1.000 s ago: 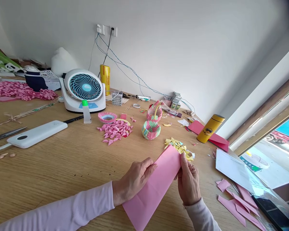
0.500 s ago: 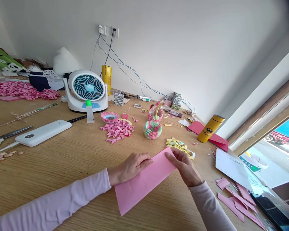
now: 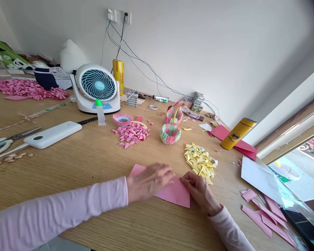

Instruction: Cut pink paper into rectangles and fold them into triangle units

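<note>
A folded-looking sheet of pink paper (image 3: pixel 172 192) lies at a slant on the wooden table in front of me. My left hand (image 3: pixel 151 180) is over its middle, slightly blurred, with the fingers stretched out and holding nothing; whether it touches the paper is unclear. At the sheet's upper right corner, my right hand (image 3: pixel 199 190) pinches the edge between thumb and fingers. Just beyond that hand is a heap of yellow folded paper triangles (image 3: pixel 200 161). Farther off, a pile of pink folded triangles (image 3: pixel 132 133) sits left of a woven paper basket (image 3: pixel 170 133).
A white fan (image 3: pixel 98 87) and a small green-capped bottle (image 3: pixel 101 113) stand at the back left. Scissors (image 3: pixel 13 137) and a white power bank (image 3: pixel 53 135) lie at left. To the right are a yellow tumbler (image 3: pixel 238 133), pink paper strips (image 3: pixel 258 219) and a phone (image 3: pixel 300 223).
The pink paper has gone from raised and tilted down-left to lying lower on the table, slanting the other way. My left hand has moved across it; my right hand has come down slightly.
</note>
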The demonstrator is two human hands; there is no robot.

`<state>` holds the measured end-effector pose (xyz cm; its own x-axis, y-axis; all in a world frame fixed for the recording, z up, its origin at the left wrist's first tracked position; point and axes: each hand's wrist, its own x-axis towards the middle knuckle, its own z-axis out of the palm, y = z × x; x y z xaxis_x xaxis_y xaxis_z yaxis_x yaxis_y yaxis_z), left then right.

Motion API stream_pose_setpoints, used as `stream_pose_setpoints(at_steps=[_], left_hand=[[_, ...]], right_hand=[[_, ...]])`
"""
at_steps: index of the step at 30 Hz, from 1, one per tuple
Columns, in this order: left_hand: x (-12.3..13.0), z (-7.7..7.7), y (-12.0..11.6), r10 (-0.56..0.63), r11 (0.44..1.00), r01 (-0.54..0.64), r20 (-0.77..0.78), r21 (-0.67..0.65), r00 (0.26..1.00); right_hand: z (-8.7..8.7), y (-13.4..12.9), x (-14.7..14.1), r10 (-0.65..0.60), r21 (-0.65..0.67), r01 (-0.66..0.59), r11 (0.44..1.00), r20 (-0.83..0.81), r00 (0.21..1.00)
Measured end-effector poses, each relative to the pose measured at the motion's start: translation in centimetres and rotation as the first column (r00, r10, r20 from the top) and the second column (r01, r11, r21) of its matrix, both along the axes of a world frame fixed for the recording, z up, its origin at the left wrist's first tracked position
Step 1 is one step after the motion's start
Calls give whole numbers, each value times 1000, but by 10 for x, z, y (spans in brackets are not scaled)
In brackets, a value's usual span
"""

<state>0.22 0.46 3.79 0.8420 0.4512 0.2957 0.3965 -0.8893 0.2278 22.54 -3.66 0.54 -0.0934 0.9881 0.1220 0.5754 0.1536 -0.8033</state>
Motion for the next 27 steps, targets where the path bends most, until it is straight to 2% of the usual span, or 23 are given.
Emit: stream_pose_setpoints(at_steps=[3, 5, 11, 16, 19, 23, 25, 27], left_hand=[[12, -23, -30, 2, 1000, -2, 5, -15, 1000], [13, -31, -40, 12, 999, -14, -43, -51, 999], [3, -26, -40, 30, 988, -43, -90, -147, 995], [-12, -27, -37, 141, 975, -159, -123, -153, 982], [-28, -32, -36, 253, 961, -266, -150, -79, 956], [-57, -38, -34, 352, 936, -352, -107, 20, 930], [-71, -36, -30, 390, 920, -391, -127, 21, 912], [-78, -27, -23, 450, 892, -452, -155, 22, 880]], right_hand=[[-5, -5, 1, -37, 66, 27, 997, 150, 988], [-6, -7, 1, -50, 102, 22, 995, 272, 961], [-7, -10, 1, -47, 112, -9, 994, 493, 869], [-2, -12, -1, -28, 90, -27, 996, 556, 831], [0, -13, -3, -20, 97, -41, 994, 557, 830], [-1, -14, -3, -32, 119, -40, 992, 550, 834], [0, -13, -1, -30, 134, -49, 990, 532, 846], [6, -12, 1, -10, 151, -74, 986, 493, 870]])
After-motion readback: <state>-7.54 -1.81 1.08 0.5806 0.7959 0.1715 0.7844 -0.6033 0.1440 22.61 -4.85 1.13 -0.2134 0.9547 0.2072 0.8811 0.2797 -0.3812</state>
